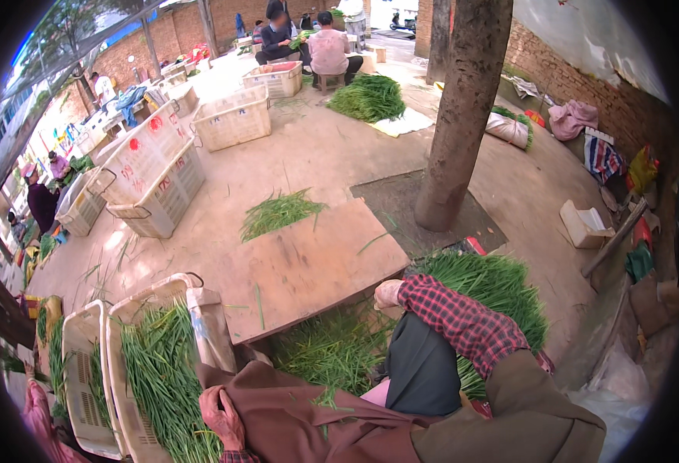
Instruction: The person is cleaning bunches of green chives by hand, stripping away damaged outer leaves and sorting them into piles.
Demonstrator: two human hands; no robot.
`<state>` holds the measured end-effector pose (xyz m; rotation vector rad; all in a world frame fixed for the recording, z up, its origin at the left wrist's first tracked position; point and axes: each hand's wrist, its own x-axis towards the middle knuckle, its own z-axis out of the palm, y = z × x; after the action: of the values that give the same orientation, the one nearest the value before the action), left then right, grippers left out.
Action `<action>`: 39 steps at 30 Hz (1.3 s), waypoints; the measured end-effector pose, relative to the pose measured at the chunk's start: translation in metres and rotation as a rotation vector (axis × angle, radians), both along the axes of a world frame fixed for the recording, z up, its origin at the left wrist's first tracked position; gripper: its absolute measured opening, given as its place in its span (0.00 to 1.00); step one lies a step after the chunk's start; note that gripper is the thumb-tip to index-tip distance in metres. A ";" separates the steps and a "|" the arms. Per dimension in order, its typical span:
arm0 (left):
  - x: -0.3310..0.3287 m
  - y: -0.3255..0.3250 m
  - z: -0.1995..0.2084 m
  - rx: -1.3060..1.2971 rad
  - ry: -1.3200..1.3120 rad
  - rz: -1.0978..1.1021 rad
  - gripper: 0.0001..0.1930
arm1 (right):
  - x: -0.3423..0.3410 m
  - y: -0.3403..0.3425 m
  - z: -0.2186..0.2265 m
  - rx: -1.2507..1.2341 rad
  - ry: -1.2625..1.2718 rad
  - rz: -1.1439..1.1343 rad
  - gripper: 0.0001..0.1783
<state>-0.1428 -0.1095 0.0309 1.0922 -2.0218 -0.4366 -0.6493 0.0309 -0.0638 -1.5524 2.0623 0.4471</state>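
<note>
My left hand (222,417) is closed on the edge of a brown apron (301,409) spread over my lap, beside a white plastic crate (116,339) filled with long green stalks (166,370). Out past my dark-trousered knee (424,366), my right hand (389,295) is curled closed by the near right corner of a low wooden board (316,258). What it holds, if anything, cannot be made out. A few loose blades lie on the board. Beneath its near edge is a heap of cut greens (331,347), and a larger green pile (493,289) lies beyond my right forearm.
A tree trunk (463,116) rises behind the board. White crates (154,181) stand far left. Two people sit at the back near a green heap (368,98). A foam box (586,224) and a wooden pole (615,238) are at the right.
</note>
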 end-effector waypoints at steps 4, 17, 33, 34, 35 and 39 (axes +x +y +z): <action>-0.005 -0.001 0.000 0.003 -0.010 -0.015 0.05 | -0.006 0.007 0.005 -0.001 -0.018 0.018 0.25; 0.009 -0.008 0.000 -0.131 -0.023 0.020 0.04 | -0.003 0.014 0.017 0.017 -0.047 0.162 0.25; 0.011 -0.007 -0.002 -0.083 0.098 0.019 0.06 | -0.021 0.018 0.014 -0.010 0.005 0.410 0.18; 0.013 -0.008 -0.002 -0.070 0.112 0.015 0.06 | -0.018 0.017 0.010 -0.049 0.013 0.491 0.17; 0.015 -0.009 -0.002 -0.057 0.128 0.009 0.06 | -0.016 0.013 0.007 -0.088 0.021 0.571 0.17; 0.031 -0.041 -0.003 0.074 0.183 0.030 0.07 | -0.046 0.024 -0.014 -0.048 0.002 0.624 0.17</action>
<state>-0.1119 -0.1506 0.0278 1.0850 -1.8390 -0.5785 -0.6954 0.0551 -0.0777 -2.2149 1.5600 0.6173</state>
